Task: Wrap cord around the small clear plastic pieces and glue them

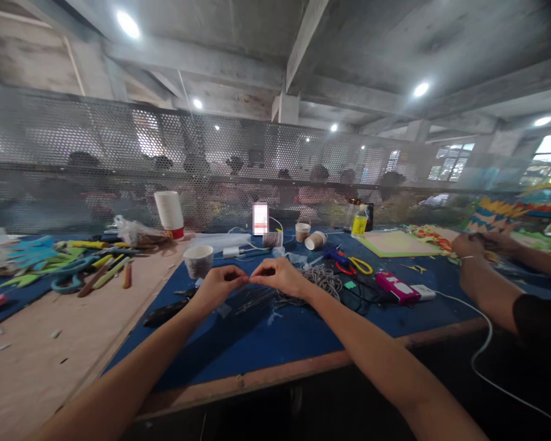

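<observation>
- Head view: concrete ceiling with round lamps overhead; a grey perforated mesh screen [275, 159] runs across the back of the bench, blurred seated people behind it.
- Bench surface: dark blue mat [275, 337] on a pale wooden worktable [50, 355].
- Left hand [220, 286] and right hand [280, 277] meet above the mat, fingertips pinched and touching each other at the middle. What they pinch is too small to make out.
- Tangled pile of thin grey wire [324, 280] lies just beside the right hand, on the mat.
- White paper cup [198, 260] stands upright just behind the left hand.
- Yellow-handled scissors [360, 264] lie further back, right of the wire; magenta box-shaped device [395, 286] near them.
- Tall stack of white paper cups [169, 213] stands at the back left.
- Far right: a co-worker's hand [468, 246] rests on the mat among coloured paper cut-outs.
</observation>
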The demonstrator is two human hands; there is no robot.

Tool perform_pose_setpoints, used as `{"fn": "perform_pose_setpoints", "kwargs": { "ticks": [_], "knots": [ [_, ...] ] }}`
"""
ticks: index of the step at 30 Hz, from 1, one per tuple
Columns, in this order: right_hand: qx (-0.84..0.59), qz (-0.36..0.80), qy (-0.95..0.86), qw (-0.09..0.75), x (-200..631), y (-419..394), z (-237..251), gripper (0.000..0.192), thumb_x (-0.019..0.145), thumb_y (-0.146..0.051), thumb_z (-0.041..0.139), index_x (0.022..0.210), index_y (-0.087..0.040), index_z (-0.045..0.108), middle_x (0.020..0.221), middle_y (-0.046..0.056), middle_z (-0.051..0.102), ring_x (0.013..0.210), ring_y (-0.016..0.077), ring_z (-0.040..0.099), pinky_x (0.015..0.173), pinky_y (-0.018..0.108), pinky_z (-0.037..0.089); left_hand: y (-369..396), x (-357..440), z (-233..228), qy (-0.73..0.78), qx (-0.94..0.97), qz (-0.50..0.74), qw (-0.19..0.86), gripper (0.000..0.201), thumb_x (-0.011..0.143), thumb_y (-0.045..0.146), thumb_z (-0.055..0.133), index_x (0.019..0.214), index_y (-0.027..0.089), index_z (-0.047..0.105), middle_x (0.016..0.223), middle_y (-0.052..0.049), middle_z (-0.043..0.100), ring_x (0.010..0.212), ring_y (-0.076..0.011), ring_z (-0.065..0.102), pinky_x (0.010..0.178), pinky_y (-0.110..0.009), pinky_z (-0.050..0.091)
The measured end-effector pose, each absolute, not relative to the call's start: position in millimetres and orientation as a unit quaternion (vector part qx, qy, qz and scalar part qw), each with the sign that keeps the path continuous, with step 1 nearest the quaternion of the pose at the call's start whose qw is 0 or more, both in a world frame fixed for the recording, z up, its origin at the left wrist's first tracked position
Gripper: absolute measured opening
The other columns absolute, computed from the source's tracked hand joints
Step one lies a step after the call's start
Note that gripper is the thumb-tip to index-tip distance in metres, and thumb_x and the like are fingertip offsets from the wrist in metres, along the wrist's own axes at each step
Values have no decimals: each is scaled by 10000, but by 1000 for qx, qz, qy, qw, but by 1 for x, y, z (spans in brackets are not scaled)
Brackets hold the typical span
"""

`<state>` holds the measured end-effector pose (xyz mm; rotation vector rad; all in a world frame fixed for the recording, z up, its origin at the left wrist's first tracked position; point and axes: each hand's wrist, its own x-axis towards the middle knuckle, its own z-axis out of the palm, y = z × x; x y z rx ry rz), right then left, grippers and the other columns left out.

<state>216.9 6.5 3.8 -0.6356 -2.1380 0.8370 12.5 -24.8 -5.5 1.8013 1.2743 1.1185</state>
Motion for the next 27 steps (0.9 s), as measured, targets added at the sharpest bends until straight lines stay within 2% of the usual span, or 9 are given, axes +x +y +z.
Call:
{"fn": "perform_pose_setpoints", "kwargs": {
  "ticks": [6,12,19,27],
  "knots": [
    [-242,334,-825,387,215,5,1,215,802,-361,691,871,-163,736,851,36,689,794,152,621,730,249,467,-24,10,-8,463,586,481,459,285,704,428,745,735,162,647,560,57,449,502,-77,329,479,-227,196],
    [-251,366,-815,372,215,10,2,207,788,-336,700,860,-145,732,811,33,697,754,149,613,713,251,456,-25,11,-6,429,540,494,530,285,677,388,783,825,161,692,571,62,443,481,-57,300,464,-221,155],
    [-276,420,-787,357,218,18,1,267,764,-392,713,865,-146,737,787,28,696,745,150,609,713,256,449,-26,11,-5,438,547,481,526,242,671,377,772,748,172,669,579,63,451,480,-58,308,467,-230,151],
    [-286,431,-787,336,225,18,6,305,734,-426,740,862,-149,741,794,31,696,766,151,613,730,257,448,-30,16,0,474,644,416,433,251,701,415,734,711,174,665,545,52,439,512,-91,306,489,-254,181]
  ]
}}
